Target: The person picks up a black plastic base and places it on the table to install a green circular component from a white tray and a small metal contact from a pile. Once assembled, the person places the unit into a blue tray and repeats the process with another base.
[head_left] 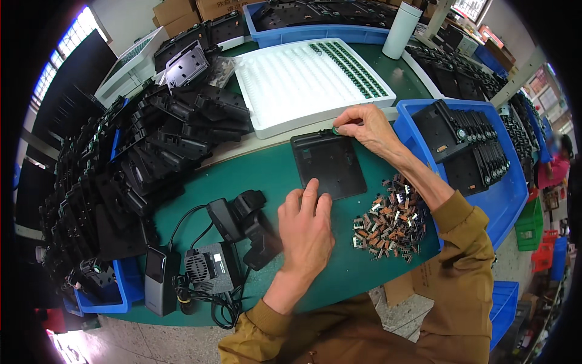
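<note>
A flat black plastic housing point(330, 167) with a rounded ridge along its far edge lies on the green table. My right hand point(370, 130) pinches a small round green part point(335, 130) at the right end of that ridge. Whether the part is seated there or only touching, I cannot tell. My left hand point(306, 227) is open, its fingertips resting at the housing's near edge. To the right of the housing is a heap of small orange, white and dark components point(394, 221).
A white tray point(303, 112) at the far side holds rows of green round parts. At right, a blue bin point(494, 212) contains stacked black housings. More black housings point(157, 145) pile up at left. Near them lie a power bank point(160, 279), a black adapter and cables. A white bottle point(402, 30) stands behind.
</note>
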Demonstrator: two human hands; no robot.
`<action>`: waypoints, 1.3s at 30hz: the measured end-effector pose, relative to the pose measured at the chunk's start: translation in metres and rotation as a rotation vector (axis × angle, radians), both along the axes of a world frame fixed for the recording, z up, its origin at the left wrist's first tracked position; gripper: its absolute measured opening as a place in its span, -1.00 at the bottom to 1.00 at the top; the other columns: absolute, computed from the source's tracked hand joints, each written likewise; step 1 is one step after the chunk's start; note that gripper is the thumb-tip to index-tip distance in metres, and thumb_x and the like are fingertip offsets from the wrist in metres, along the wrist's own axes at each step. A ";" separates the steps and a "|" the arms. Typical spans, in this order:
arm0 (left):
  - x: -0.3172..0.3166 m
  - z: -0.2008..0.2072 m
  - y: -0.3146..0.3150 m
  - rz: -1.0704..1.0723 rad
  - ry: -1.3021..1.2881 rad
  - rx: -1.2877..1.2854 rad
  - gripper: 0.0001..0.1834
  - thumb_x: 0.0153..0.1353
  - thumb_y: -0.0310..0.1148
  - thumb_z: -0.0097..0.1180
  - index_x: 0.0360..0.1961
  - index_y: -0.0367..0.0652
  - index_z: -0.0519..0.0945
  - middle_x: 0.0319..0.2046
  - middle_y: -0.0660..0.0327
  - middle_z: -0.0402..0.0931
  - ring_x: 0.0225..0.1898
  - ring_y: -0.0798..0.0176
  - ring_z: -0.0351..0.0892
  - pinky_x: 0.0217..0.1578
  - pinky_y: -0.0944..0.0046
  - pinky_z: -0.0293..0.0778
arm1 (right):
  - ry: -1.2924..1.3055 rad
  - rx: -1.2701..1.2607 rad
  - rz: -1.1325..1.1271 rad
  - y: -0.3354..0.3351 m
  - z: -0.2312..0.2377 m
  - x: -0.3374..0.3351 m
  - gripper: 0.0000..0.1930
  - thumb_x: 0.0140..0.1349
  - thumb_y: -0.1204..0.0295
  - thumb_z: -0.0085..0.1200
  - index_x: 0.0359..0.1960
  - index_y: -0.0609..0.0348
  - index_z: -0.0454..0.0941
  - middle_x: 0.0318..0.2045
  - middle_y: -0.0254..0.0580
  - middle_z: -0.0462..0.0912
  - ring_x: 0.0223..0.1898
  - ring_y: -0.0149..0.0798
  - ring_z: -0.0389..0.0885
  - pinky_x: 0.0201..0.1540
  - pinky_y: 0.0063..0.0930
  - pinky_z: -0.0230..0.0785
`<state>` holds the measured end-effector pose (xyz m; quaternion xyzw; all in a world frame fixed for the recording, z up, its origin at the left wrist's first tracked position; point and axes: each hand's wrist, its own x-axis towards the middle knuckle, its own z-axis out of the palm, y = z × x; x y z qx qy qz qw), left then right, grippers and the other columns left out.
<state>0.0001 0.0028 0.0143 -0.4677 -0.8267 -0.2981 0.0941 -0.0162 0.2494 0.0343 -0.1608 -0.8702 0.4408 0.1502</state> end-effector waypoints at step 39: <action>-0.001 -0.008 0.000 0.012 0.035 0.095 -0.70 0.02 -0.59 0.14 -0.16 -0.24 0.58 0.06 0.10 0.48 0.03 -0.04 0.41 -0.02 0.06 0.36 | -0.167 0.597 0.383 -0.091 0.021 0.107 -0.83 -0.04 0.60 0.17 -0.35 0.19 0.66 -0.46 -0.16 0.52 -0.28 -0.06 0.53 -0.21 -0.20 0.38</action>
